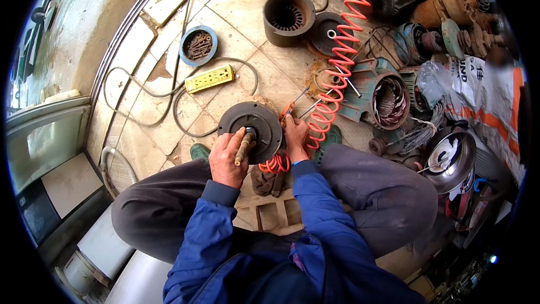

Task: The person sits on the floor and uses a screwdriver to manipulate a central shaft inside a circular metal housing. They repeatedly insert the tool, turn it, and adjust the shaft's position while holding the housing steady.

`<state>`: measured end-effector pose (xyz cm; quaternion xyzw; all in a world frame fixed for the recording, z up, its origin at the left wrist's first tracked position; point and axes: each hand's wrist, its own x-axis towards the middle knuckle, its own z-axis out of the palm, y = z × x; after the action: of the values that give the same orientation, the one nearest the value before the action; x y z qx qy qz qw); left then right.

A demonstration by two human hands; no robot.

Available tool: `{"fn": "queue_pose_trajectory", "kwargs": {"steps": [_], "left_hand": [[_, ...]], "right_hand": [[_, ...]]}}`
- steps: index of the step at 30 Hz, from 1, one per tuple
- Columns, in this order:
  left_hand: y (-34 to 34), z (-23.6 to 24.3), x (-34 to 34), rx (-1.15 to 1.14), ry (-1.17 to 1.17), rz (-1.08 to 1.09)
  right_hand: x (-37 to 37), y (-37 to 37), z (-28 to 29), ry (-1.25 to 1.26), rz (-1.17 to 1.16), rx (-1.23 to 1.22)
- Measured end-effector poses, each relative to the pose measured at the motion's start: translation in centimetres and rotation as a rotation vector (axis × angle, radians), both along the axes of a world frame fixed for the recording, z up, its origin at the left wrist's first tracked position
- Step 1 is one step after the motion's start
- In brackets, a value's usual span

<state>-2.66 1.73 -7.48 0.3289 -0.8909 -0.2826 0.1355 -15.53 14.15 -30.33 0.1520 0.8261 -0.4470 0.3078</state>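
"You're working over a pale tiled floor. What's beyond your left hand?"

"A yellow power strip. That hand is wrapped around the shaft of a dark disc just ahead of it."

"And your right hand?"

"Curled around an orange tool; a red coiled hose and teal motor housing lie to its right."

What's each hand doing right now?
Left hand: closed around the shaft.
Right hand: closed on an orange tool; its exact type is unclear.
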Motion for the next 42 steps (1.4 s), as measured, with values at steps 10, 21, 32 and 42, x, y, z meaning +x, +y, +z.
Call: {"fn": "queue_pose_trajectory", "kwargs": {"steps": [10,21,32,42], "left_hand": [[0.2,-0.5,0.3,0.032,-0.037,-0.003],[0.1,-0.1,-0.2,-0.012,-0.012,0.005],[0.2,-0.2,0.1,-0.001,-0.02,0.004],[0.2,-1.0,0.5,-0.009,-0.028,0.0]], "right_hand": [[-1.3,-1.1,0.9,0.028,0.28,0.162],[-1.3,2.0,1.8,-0.356,-0.177,-0.692],[-2.4,2.7,4.1,-0.391,-0.003,-0.554],[-4.8,3.9,11.4,-0.068,0.319,-0.642]]}}
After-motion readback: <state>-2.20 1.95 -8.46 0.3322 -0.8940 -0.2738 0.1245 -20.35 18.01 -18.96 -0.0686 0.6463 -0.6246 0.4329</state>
